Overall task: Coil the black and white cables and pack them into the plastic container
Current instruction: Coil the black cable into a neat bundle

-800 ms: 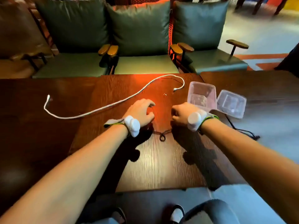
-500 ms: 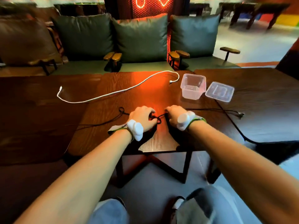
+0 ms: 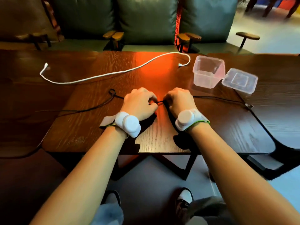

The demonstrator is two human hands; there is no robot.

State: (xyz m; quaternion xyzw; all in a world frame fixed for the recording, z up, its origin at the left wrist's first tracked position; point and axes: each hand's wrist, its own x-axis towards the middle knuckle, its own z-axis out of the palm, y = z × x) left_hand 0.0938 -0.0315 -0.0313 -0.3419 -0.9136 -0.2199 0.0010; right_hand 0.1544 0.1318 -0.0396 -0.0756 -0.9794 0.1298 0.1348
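pinching the thin black cable [image 3: 215, 98] mid-span in left hand [image 3: 139, 101] and right hand [image 3: 178, 101] held close together, its length running left-right along the dark wooden counter [image 3: 154, 140], clear plastic container [image 3: 209, 72] nearer the right.

Dark brown worktop [image 3: 81, 127], bold wood grain running across it, and a hot orange-red glow splashed over the middle. The white cable [image 3: 113, 73] stands out bright against that brown; the black cable [image 3: 215, 98] nearly vanishes into it. Over to the right, the container [image 3: 207, 78] is clear and faintly frosted, its lid [image 3: 239, 80] the same see-through plastic. White wrist bands [image 3: 128, 123] on both arms, grey straps edged in lime green. Behind, deep green cushions [image 3: 146, 18] and honey-brown armrests [image 3: 113, 34]. Down below, a black-and-white shoe [image 3: 185, 197] on a grey floor [image 3: 154, 184].
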